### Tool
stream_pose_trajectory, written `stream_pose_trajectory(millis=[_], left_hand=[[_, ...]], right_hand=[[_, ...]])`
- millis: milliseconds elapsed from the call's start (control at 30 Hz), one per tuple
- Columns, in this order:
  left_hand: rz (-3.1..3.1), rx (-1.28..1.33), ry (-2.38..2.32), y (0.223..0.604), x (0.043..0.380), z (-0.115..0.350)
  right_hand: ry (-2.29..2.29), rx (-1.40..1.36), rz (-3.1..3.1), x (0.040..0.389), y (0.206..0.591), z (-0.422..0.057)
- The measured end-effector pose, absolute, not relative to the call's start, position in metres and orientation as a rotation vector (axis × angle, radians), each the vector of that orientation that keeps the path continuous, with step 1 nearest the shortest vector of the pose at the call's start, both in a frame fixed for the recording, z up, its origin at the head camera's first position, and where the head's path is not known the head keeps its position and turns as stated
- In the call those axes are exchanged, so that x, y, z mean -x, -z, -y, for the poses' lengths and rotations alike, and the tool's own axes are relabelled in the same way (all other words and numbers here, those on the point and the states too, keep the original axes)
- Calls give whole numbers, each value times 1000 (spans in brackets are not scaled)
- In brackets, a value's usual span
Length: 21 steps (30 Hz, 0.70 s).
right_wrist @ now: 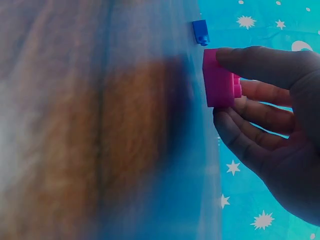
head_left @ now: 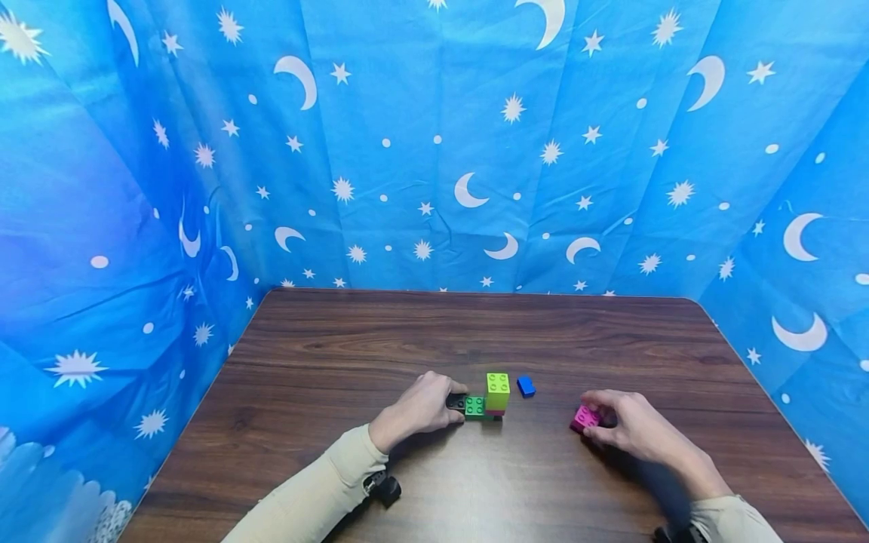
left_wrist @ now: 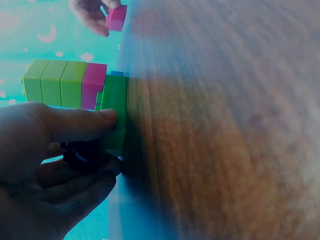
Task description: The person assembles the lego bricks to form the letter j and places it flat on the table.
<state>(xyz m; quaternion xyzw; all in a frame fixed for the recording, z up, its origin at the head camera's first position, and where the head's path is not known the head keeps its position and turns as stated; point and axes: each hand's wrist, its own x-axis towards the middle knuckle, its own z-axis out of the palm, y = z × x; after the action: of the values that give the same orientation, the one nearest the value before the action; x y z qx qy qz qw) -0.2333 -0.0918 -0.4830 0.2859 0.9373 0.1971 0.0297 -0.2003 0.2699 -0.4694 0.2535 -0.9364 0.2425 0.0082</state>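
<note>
My left hand (head_left: 424,403) grips the left end of a toy brick build near the middle of the table. This build has a green base (head_left: 474,407), a black brick (head_left: 457,403) between my fingers, and at its right end a stack of lime bricks (head_left: 498,391) over a pink one (left_wrist: 94,85). To the right, my right hand (head_left: 638,424) pinches a separate pink brick (head_left: 585,418) between thumb and fingers. In the right wrist view that brick (right_wrist: 219,80) shows its studs toward the palm; it is apart from the build.
A small blue brick (head_left: 526,386) lies on the dark wood table (head_left: 366,332), just right of the lime stack. Blue cloth (head_left: 407,173) with moons and stars hangs behind the table and along both sides.
</note>
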Motion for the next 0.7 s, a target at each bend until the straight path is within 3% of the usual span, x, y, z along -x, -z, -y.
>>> stream_pose_trajectory(millis=[700], left_hand=[[-2888,-879,-602,482,232,92]], right_hand=[[-734,-851,2795,212,459,-245]])
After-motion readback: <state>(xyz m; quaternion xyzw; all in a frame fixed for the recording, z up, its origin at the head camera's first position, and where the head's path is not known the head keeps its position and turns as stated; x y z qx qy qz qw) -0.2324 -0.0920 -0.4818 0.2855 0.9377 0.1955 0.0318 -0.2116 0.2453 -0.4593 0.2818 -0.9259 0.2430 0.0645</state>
